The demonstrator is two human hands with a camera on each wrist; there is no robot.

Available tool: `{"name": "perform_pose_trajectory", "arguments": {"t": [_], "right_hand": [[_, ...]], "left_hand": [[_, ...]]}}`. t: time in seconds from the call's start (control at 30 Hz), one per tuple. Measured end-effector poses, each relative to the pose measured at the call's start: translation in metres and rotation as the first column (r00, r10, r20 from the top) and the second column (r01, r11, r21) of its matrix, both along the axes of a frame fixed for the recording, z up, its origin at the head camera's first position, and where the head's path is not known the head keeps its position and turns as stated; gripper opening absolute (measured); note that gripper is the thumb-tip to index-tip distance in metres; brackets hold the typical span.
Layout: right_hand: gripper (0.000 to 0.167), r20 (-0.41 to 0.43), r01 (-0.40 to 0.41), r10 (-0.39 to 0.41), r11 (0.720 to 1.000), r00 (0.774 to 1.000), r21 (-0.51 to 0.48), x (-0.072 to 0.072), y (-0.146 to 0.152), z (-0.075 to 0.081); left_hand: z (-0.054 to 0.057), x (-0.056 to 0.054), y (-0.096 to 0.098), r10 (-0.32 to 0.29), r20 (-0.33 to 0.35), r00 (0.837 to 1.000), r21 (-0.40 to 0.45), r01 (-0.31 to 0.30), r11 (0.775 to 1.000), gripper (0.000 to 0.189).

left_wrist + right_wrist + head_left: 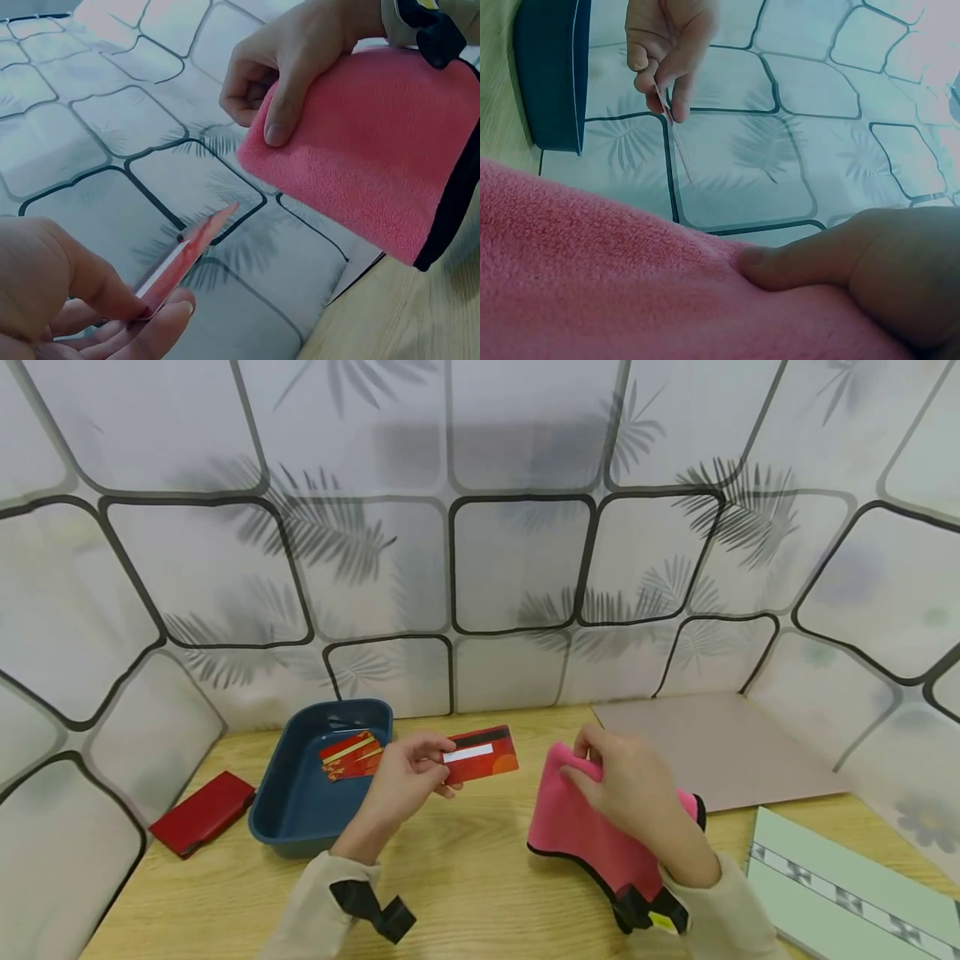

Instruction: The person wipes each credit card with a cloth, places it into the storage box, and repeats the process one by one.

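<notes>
My left hand pinches a red bank card by its left end, above the table. The card's back, with a dark stripe and a white strip, shows in the head view; the left wrist view has it nearly edge-on. My right hand grips the top edge of a pink cloth with black trim, thumb on the near face. The cloth hangs down from the fingers, to the right of the card. In the right wrist view the pink cloth fills the lower part, under the thumb.
A blue plastic bin stands left of my left hand, with red and gold patterned cards inside. Beside it lies a red wallet. To the right are a greyish-pink board and a light green box on the wooden table.
</notes>
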State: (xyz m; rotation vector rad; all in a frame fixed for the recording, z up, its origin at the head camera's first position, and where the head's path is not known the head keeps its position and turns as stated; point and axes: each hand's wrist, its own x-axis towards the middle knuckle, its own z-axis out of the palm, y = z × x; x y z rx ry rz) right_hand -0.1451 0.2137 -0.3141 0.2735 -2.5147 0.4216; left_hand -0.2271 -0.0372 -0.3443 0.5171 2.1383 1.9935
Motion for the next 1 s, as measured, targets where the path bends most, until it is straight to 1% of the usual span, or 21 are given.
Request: {"name": "perform_pose_trajectory", "arguments": {"t": [0.1, 0.2, 0.33, 0.43, 0.5, 0.6, 0.7, 0.77, 0.83, 0.93, 1.0], "right_hand": [[0.031, 0.008, -0.002, 0.002, 1.000, 1.000, -0.005, 0.000, 0.000, 0.000], [0.032, 0.009, -0.005, 0.005, 1.000, 1.000, -0.008, 0.000, 0.000, 0.000], [0.032, 0.007, -0.009, 0.009, 1.000, 1.000, -0.014, 0.001, 0.000, 0.000], [0.032, 0.001, -0.013, 0.013, 1.000, 1.000, -0.014, 0.001, -0.001, 0.000], [0.032, -0.005, -0.014, 0.014, 1.000, 1.000, -0.009, 0.001, -0.002, 0.000], [0.032, -0.006, -0.013, 0.013, 1.000, 1.000, -0.004, 0.001, -0.003, 0.000], [0.032, -0.001, -0.017, 0.017, 1.000, 1.000, -0.006, 0.002, -0.004, 0.000], [0.032, 0.002, -0.023, 0.023, 1.000, 1.000, -0.012, 0.002, -0.004, 0.000], [0.032, 0.000, -0.028, 0.028, 0.999, 1.000, -0.017, 0.003, -0.005, 0.000], [0.032, -0.003, -0.032, 0.032, 0.999, 0.999, -0.021, 0.003, -0.005, 0.000], [0.031, -0.001, -0.034, 0.034, 0.999, 0.999, -0.021, 0.003, -0.005, 0.000]], "left_hand": [[0.000, -0.001, -0.001, 0.004, -0.017, 1.000, 0.001, -0.004, 1.000, 0.029], [0.000, -0.002, -0.003, -0.018, -0.033, 0.999, 0.005, 0.018, 1.000, 0.033], [0.000, -0.004, -0.003, -0.061, -0.009, 0.998, 0.031, 0.061, 0.998, 0.038], [0.000, -0.003, -0.002, -0.069, 0.007, 0.998, 0.052, 0.068, 0.996, 0.040], [-0.001, -0.002, 0.000, -0.049, 0.005, 0.999, 0.065, 0.049, 0.997, 0.036], [-0.005, -0.002, 0.003, 0.002, 0.001, 1.000, 0.076, -0.002, 0.997, 0.030], [-0.007, -0.002, 0.006, 0.047, -0.006, 0.999, 0.081, -0.046, 0.996, 0.026], [-0.008, -0.002, 0.008, 0.078, -0.024, 0.997, 0.090, -0.076, 0.993, 0.024], [-0.008, -0.002, 0.009, 0.117, -0.050, 0.992, 0.106, -0.111, 0.988, 0.020], [-0.009, -0.002, 0.010, 0.181, -0.099, 0.978, 0.114, -0.170, 0.979, 0.015], [-0.012, -0.002, 0.011, 0.195, -0.149, 0.969, 0.091, -0.183, 0.979, 0.012]]}}
